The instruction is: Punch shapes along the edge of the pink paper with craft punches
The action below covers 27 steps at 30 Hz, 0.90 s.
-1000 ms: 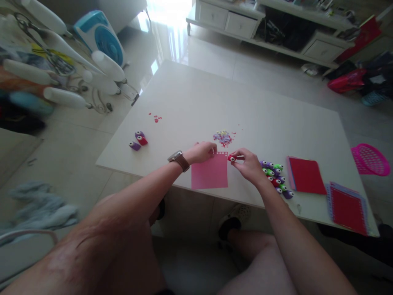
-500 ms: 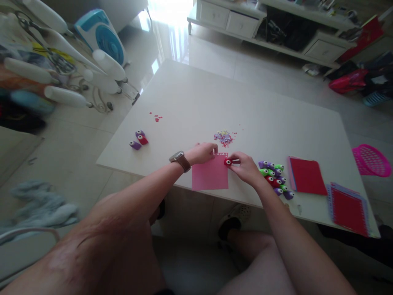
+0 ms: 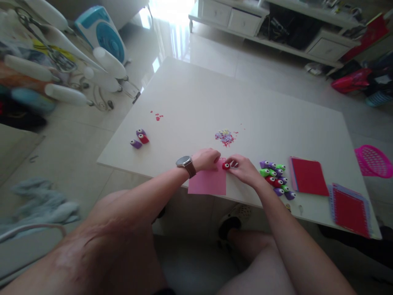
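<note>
A pink paper sheet [image 3: 207, 184] lies at the near edge of the white table [image 3: 196, 98], overhanging it slightly. My left hand [image 3: 207, 159], a watch on its wrist, pinches the sheet's top edge with closed fingers. My right hand [image 3: 244, 169] grips a small red punch [image 3: 226, 166] set against the sheet's top right corner. Just beyond the hands lies a small heap of punched paper bits [image 3: 225, 137].
A cluster of several green, purple and red punches [image 3: 276, 178] lies right of my right hand, then two stacks of red sheets [image 3: 308, 176] [image 3: 350, 207]. Two punches [image 3: 139, 138] and red bits [image 3: 157, 117] lie at the left. A pink basket [image 3: 373, 161] sits off the table's right edge.
The pink sheet has slid toward the near edge and left. My right hand brought the red punch left onto the sheet's top corner. My left hand moved nearer with it.
</note>
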### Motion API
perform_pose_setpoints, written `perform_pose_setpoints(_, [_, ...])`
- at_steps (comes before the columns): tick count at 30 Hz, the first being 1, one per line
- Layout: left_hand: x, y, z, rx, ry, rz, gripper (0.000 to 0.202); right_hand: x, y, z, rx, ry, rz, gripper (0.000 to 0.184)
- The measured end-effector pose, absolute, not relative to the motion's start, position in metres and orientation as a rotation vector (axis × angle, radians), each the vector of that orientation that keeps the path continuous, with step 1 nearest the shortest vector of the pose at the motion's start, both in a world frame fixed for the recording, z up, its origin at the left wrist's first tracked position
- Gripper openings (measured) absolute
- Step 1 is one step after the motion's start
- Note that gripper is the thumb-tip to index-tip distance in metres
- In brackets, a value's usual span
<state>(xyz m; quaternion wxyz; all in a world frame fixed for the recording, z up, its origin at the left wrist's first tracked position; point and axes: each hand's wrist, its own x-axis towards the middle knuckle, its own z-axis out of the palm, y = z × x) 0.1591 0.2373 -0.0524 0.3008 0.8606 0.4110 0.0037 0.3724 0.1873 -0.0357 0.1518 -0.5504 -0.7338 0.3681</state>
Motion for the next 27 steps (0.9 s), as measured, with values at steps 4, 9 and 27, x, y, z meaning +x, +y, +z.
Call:
perform_pose_setpoints(4, [0.1585, 0.2363, -0.0519, 2.279, 1.082, -0.008, 0.021, 0.3749, 0.1888, -0.0351, -1.684, -1.966, 1.201, 0.016])
perform_pose_setpoints(9, [0.1585, 0.2368, -0.0494, 2.268, 1.072, -0.009, 0.020, 0.3763, 0.1908, -0.0340, -1.752, -1.834, 1.304, 0.022])
perform_pose_setpoints(27, [0.1605, 0.2371, -0.0561, 2.260, 1.027, 0.031, 0.021, 0.3720, 0.1919, -0.0351, -1.750, -1.778, 1.304, 0.021])
